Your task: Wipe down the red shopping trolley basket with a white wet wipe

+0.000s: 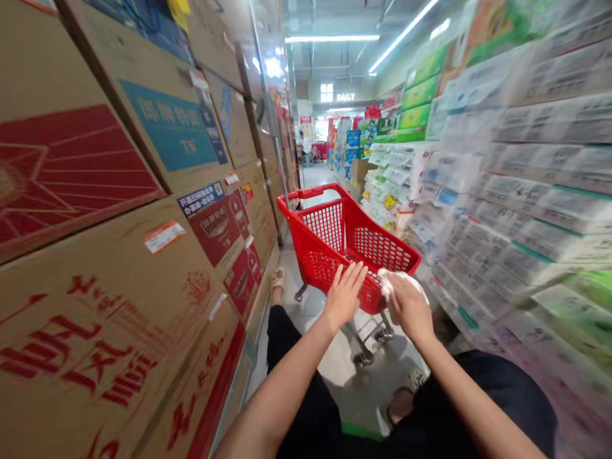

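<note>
A red shopping cart [318, 239] stands in front of me in the aisle, its perforated basket on grey legs with wheels. My left hand [345, 294] lies with outstretched fingers on the near rim of the basket. My right hand [410, 306] is at the basket's near right corner, its fingers pressed over a white cloth [385, 284] that touches the red plastic. Part of the cloth is hidden beneath that hand. Inside the basket I see only its red grid walls and floor.
Stacked cardboard cartons [119, 306] form a wall close on the left. Wrapped paper packs [516, 191] are piled high on the right, blurred. Blue boxes [352, 146] stand farther down the aisle. My legs straddle the floor [335, 366] below the cart.
</note>
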### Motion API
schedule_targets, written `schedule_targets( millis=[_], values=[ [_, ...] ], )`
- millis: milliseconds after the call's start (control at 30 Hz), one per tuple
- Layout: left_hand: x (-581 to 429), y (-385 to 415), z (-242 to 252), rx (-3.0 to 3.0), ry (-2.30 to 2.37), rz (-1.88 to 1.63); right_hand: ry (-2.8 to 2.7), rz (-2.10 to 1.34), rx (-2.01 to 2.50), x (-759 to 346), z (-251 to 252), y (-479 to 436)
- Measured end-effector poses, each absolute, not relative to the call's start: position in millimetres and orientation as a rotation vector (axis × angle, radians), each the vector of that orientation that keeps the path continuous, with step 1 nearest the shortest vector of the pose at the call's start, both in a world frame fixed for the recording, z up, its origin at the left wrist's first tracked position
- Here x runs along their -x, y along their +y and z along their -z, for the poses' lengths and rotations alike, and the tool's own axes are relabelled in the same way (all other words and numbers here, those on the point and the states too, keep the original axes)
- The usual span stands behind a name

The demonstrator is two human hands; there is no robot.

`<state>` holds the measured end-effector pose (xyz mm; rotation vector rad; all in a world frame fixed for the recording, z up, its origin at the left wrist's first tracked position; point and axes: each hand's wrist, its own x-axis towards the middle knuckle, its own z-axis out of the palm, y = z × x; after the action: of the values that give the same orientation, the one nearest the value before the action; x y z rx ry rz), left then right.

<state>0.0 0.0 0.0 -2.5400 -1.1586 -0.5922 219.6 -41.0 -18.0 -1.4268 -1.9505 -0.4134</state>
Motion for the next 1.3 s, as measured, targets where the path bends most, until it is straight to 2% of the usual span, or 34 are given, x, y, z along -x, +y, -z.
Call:
schedule_targets(
  millis=[133,467,833,1067,1300],
  values=[
    [-10,0,2,2.553,-1.130,0.602,-1.969,0.466,1.406,-201,21,-43],
    [6,14,-18,2.586,-1.064,0.663,-2.003,0.516,1.443,-262,22,-47],
    [-19,6,-24,2.576,-1.016,0.610,-1.912,0.598,1.520,-211,17,-8],
    [-5,17,-23,2.569,-1.018,0.552,-1.930,0.612,1.528,-257,25,-44],
    [-10,15,-20,2.567,-1.113,0.727,-1.863,0.619,1.568,-262,30,-52]
  ],
)
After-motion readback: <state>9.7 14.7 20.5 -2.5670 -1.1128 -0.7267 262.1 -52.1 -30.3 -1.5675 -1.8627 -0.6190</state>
